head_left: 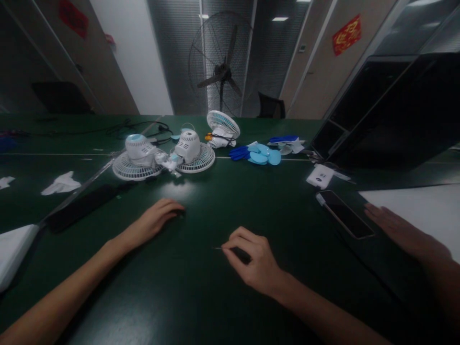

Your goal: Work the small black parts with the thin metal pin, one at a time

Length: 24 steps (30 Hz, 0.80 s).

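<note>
My left hand (pixel 161 218) rests on the dark green tabletop (pixel 179 292), its fingers stretched to the right and slightly bent. A tiny speck lies by its fingertips, too small to name. Lower and further right, my right hand (pixel 253 256) pinches a thin, needle-like piece (pixel 217 247) between thumb and forefinger. The piece points left, just above or on the table; I cannot tell which. Beyond my hands are a white fan head (pixel 138 155) and a second fan head (pixel 190 151), both lying grille down. A third fan head (pixel 223 128) leans behind them.
Blue gloves and light blue discs (pixel 264 154) lie at the back centre. To the right are a white box (pixel 319 176), a phone (pixel 345 213), a large monitor (pixel 391 110) and another person's hand (pixel 402 230). White crumpled paper (pixel 62 183) and a black strip (pixel 82 208) sit left.
</note>
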{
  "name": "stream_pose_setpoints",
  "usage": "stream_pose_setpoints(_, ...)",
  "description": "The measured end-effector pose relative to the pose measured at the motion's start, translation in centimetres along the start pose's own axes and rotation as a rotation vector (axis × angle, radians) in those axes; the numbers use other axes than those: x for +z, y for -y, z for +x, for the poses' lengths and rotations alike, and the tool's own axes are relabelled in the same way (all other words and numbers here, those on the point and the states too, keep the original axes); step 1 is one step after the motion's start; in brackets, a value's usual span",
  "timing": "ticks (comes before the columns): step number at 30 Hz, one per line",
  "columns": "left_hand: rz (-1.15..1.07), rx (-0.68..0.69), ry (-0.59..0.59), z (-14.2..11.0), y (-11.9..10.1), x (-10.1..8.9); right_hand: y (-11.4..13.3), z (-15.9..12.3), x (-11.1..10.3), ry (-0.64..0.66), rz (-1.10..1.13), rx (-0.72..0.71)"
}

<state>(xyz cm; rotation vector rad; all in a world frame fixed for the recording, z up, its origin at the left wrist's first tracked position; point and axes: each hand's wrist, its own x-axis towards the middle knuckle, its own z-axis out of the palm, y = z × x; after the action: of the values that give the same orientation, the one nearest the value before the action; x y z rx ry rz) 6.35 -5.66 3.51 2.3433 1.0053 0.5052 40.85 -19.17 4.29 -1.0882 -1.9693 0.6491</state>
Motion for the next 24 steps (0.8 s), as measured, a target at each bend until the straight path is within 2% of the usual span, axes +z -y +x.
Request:
stream_pose_setpoints(4,0.136,-0.188,-0.201,-0.1,5.2,-2.7,0.0,0.1,0.0,0.01,0.015,-0.003)
stream_pose_setpoints(7,0.138,-0.23,-0.245,-0.6,7.0,-4.0,-0.1,0.1,0.1,0.015,0.015,-0.004)
stream_pose_setpoints(13,0.157,-0.318,-0.198,-1.8,7.5,-6.1,-0.1,0.0,0.1,0.016,0.017,0.002)
stream_pose_setpoints(17,0.226,-0.308,-0.178,-2.4,7.6,-7.1,0.0,0.0,0.2,0.022,0.028,0.0)
stream_pose_setpoints(21,0.196,-0.362,-0.208,-2.5,8.1,-6.9,-0.2,0.0,0.3,-0.002,0.004,-0.028)
stream_pose_setpoints(24,0.165,-0.351,-0.308,-2.1,7.8,-6.1,-0.3,0.0,0.3,0.001,0.006,-0.032)
